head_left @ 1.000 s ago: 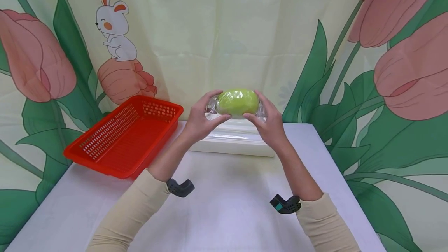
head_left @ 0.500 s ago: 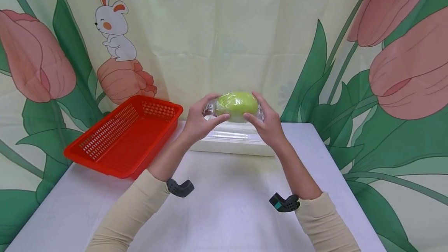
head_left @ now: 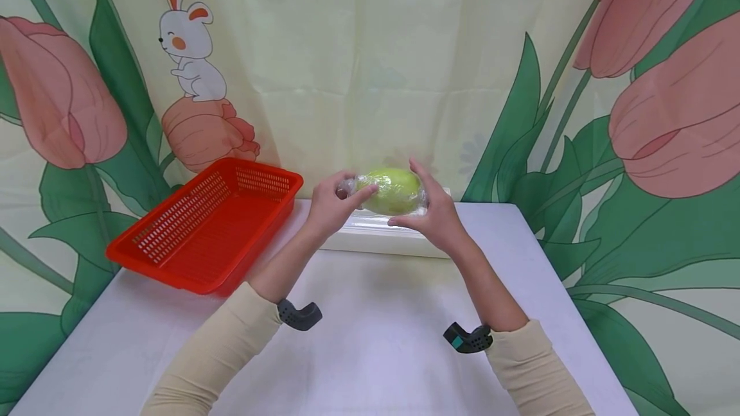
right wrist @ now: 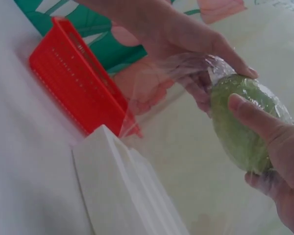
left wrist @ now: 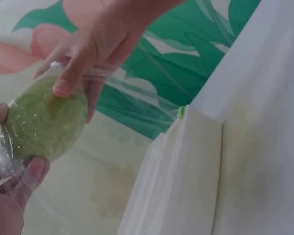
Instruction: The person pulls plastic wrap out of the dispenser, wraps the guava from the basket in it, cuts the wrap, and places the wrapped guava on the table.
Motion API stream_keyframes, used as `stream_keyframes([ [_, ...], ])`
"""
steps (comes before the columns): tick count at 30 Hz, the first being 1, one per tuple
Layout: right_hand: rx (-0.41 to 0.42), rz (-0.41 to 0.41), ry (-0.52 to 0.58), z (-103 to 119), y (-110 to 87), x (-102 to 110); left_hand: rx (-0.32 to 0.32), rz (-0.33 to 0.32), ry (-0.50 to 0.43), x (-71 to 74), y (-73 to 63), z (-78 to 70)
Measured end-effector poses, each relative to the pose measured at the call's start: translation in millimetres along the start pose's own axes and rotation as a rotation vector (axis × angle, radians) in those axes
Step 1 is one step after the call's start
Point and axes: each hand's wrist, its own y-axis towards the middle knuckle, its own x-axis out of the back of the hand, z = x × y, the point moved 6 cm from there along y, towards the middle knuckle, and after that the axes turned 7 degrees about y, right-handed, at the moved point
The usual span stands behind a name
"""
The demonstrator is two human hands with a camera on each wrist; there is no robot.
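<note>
A smooth, oval green fruit point(head_left: 396, 191) wrapped in clear cling film is held up between both hands, over a white cling film dispenser point(head_left: 393, 241). My left hand point(head_left: 335, 204) grips its left end and the bunched film there, thumb on the near side. My right hand point(head_left: 436, 210) is round the right end, index finger above and thumb low; in the right wrist view its thumb point(right wrist: 255, 115) lies against the fruit. Sheer film point(left wrist: 137, 93) stretches from the fruit down towards the dispenser, whose end carries a small green piece point(left wrist: 181, 112).
To the left on the white table point(head_left: 370, 339) stands a red plastic basket point(head_left: 202, 236) with slotted walls. A curtain point(head_left: 405, 50) printed with tulips and a rabbit hangs behind the table's far edge.
The wrapped fruit has come down a little, closer over the dispenser. My right thumb has moved from the fruit's near face to below it, and the left thumb reaches further onto the wrap.
</note>
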Motion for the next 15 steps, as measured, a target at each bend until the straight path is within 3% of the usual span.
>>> stream_keyframes([
  [5, 0.033, 0.017, -0.056, -5.2, -2.1, -6.1, 0.082, 0.034, 0.023, -4.2, 0.3, 11.5],
  [9, 0.095, 0.016, -0.05, -5.5, -2.6, -7.9, 0.104, 0.073, 0.053, -7.0, 0.3, 15.4],
  [12, 0.11, 0.016, -0.031, -5.8, -1.9, -8.1, 0.056, 0.077, 0.147, -8.1, -0.3, 12.7],
  [15, 0.077, 0.033, -0.021, -8.4, -1.7, -8.9, -0.045, 0.048, 0.22, -8.5, -2.9, 7.6],
])
